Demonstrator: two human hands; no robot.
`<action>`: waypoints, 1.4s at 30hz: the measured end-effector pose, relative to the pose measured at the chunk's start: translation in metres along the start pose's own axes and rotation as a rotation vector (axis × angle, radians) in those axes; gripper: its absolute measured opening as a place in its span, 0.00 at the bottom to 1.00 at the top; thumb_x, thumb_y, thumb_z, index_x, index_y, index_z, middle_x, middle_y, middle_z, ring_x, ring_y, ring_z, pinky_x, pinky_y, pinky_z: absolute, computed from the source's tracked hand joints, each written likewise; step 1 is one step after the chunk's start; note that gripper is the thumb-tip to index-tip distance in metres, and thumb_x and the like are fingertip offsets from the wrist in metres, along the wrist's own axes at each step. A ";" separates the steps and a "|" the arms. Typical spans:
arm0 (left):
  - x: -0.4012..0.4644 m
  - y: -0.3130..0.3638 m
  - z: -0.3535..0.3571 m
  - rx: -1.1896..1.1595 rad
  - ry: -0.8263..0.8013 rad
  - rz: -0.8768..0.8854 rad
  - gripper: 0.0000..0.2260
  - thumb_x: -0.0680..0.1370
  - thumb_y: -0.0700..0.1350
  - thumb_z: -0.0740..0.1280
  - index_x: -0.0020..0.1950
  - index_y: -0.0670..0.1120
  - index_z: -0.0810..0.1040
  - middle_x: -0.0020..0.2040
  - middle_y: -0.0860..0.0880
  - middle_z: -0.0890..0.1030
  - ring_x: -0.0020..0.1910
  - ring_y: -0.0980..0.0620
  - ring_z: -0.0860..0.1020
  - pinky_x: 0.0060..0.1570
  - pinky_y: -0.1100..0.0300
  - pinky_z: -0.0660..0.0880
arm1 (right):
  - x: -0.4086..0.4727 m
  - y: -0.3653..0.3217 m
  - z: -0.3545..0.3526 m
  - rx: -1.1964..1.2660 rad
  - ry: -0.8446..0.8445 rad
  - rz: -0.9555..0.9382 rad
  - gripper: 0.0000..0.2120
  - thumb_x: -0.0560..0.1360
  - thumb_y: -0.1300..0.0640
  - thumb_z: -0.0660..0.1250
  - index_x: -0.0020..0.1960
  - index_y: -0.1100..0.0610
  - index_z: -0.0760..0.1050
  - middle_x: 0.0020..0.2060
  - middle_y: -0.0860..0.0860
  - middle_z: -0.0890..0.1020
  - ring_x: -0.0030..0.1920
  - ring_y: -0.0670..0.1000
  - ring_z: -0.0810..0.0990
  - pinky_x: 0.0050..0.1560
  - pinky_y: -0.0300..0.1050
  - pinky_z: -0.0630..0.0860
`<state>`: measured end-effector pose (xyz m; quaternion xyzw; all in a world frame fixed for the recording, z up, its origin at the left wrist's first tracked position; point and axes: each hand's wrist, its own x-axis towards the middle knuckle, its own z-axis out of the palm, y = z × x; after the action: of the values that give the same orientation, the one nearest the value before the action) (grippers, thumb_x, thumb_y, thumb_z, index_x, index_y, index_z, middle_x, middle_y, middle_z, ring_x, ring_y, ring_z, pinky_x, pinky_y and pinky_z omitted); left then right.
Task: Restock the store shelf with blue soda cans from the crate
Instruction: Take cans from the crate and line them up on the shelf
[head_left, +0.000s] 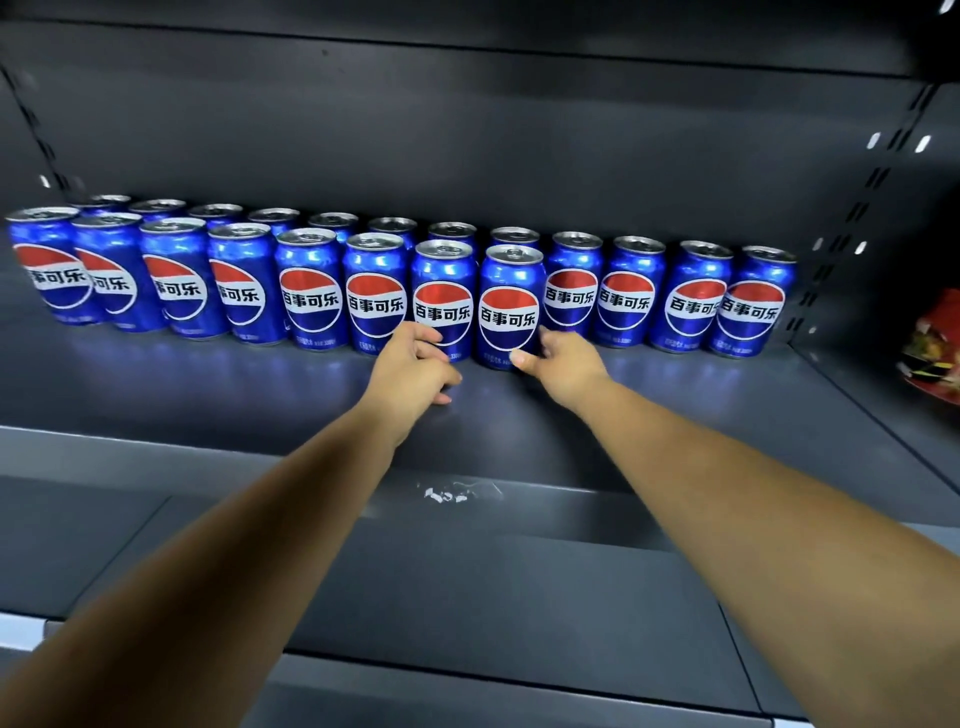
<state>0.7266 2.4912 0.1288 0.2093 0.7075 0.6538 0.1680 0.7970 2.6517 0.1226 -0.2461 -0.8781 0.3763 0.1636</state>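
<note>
two rows of blue cans (309, 286) stand upright on the dark shelf (675, 405), labels forward; back row partly hidden. left hand (410, 364) at base of one front can (444, 299), fingers curled against it, grip unclear. right hand (563, 361) touches the next can (509, 306), thumb on its lower front, fingers behind, hidden. red packet (935, 348) at far right.

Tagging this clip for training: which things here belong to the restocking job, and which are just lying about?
Job: blue soda cans in two rows; shelf; left hand and right hand, each at a front can.
Lying about: red packet at right; white scraps on the shelf's front edge.
</note>
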 end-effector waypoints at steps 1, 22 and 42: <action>0.000 0.000 0.000 0.004 -0.006 -0.001 0.15 0.72 0.29 0.65 0.54 0.43 0.68 0.41 0.48 0.73 0.46 0.47 0.76 0.33 0.62 0.73 | -0.002 0.002 0.002 -0.091 0.017 0.004 0.26 0.77 0.54 0.65 0.72 0.60 0.65 0.67 0.56 0.73 0.68 0.55 0.70 0.68 0.48 0.66; -0.021 0.019 -0.002 0.208 -0.088 0.073 0.14 0.73 0.34 0.66 0.56 0.44 0.70 0.41 0.51 0.73 0.40 0.53 0.73 0.38 0.62 0.72 | -0.056 -0.030 -0.008 0.213 0.179 0.035 0.32 0.72 0.62 0.72 0.72 0.64 0.63 0.67 0.57 0.73 0.67 0.53 0.71 0.66 0.41 0.67; -0.192 0.026 -0.145 0.982 -0.297 0.717 0.20 0.76 0.41 0.63 0.68 0.45 0.68 0.63 0.47 0.74 0.62 0.50 0.71 0.60 0.52 0.70 | -0.266 -0.160 0.043 0.542 0.042 -0.062 0.10 0.74 0.59 0.69 0.54 0.55 0.77 0.44 0.48 0.81 0.54 0.50 0.80 0.57 0.44 0.75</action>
<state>0.8190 2.2692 0.1608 0.5751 0.7804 0.2318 -0.0809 0.9470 2.3840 0.1858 -0.1741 -0.7487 0.5874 0.2532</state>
